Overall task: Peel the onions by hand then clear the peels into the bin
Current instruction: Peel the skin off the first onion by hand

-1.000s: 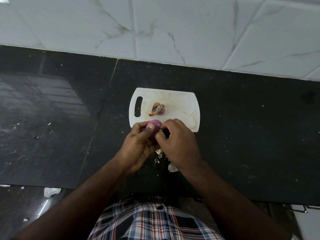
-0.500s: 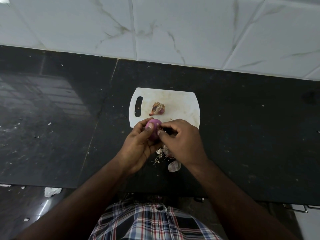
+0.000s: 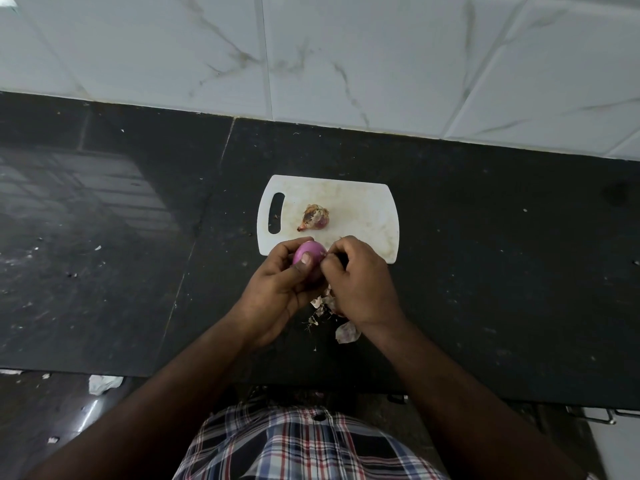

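onion on board, peels before

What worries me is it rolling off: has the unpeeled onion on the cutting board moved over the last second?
No. The unpeeled onion lies at the same spot on the cutting board, left of its middle, pointed end still toward the board's left side.

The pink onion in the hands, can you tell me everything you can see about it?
The pink onion is small, round, smooth and shiny purple-pink, its dry skin mostly gone. It is held up over the near edge of the white cutting board. The left hand grips it, thumb pressed on its front. The right hand pinches at its right side, seemingly picking at skin. Its lower half is hidden by fingers.
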`<action>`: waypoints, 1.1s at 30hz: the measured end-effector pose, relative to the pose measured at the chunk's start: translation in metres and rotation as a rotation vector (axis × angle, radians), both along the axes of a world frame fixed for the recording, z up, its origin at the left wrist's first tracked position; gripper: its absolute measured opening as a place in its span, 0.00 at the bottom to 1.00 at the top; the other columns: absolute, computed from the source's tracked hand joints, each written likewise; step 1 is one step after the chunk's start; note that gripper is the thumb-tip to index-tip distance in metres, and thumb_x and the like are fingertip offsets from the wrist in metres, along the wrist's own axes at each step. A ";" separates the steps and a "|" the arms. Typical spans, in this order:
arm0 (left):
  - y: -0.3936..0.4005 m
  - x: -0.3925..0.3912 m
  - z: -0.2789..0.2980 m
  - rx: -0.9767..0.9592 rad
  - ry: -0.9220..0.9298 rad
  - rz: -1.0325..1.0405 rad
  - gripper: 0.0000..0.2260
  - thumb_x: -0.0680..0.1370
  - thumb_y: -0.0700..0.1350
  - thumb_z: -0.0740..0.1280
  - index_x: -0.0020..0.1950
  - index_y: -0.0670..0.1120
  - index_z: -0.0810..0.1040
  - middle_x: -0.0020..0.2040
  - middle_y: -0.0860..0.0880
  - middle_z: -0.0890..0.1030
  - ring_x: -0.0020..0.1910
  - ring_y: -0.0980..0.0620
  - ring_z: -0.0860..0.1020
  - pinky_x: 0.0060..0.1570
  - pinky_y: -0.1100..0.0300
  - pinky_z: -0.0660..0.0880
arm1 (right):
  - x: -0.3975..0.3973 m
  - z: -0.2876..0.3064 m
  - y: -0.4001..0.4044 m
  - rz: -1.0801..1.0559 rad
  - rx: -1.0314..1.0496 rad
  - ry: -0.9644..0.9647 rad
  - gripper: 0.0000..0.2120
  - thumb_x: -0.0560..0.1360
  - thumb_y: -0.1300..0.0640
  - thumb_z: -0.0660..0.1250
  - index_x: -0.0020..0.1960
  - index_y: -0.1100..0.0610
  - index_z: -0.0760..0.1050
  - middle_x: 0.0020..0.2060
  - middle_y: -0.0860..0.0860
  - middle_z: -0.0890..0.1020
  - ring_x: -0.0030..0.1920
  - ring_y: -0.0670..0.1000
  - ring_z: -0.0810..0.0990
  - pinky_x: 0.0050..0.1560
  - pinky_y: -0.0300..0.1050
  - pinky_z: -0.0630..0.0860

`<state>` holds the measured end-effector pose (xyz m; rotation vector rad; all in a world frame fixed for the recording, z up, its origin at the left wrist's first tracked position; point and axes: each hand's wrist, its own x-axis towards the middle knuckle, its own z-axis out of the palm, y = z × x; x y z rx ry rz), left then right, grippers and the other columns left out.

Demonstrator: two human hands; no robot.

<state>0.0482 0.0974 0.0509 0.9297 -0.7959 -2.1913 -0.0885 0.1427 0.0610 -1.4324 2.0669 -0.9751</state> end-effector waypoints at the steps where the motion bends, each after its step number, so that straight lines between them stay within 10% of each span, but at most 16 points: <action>1: 0.000 0.000 -0.001 0.009 0.010 0.005 0.20 0.76 0.43 0.66 0.68 0.42 0.73 0.65 0.39 0.78 0.62 0.41 0.81 0.59 0.48 0.80 | -0.001 0.001 0.000 -0.025 0.010 -0.055 0.04 0.77 0.55 0.65 0.45 0.55 0.75 0.39 0.49 0.78 0.40 0.49 0.76 0.39 0.45 0.73; 13: 0.001 -0.001 -0.004 0.046 0.017 0.012 0.22 0.76 0.42 0.66 0.70 0.41 0.72 0.69 0.36 0.75 0.67 0.37 0.77 0.68 0.39 0.72 | -0.007 0.004 0.006 -0.037 -0.107 -0.198 0.06 0.76 0.59 0.71 0.51 0.52 0.84 0.44 0.44 0.84 0.46 0.42 0.82 0.48 0.40 0.81; 19: 0.000 0.000 -0.003 0.064 0.112 0.036 0.21 0.79 0.43 0.67 0.71 0.40 0.71 0.64 0.35 0.77 0.55 0.40 0.82 0.59 0.45 0.80 | -0.001 -0.003 0.001 -0.231 0.000 -0.579 0.04 0.79 0.61 0.68 0.48 0.56 0.82 0.42 0.53 0.85 0.43 0.54 0.86 0.43 0.56 0.85; 33: -0.004 0.005 -0.006 -0.137 -0.099 -0.026 0.26 0.69 0.38 0.77 0.66 0.41 0.75 0.61 0.39 0.81 0.52 0.41 0.83 0.58 0.39 0.79 | 0.000 -0.001 0.005 -0.175 -0.097 -0.397 0.04 0.76 0.59 0.71 0.48 0.51 0.82 0.42 0.45 0.85 0.45 0.45 0.85 0.47 0.52 0.84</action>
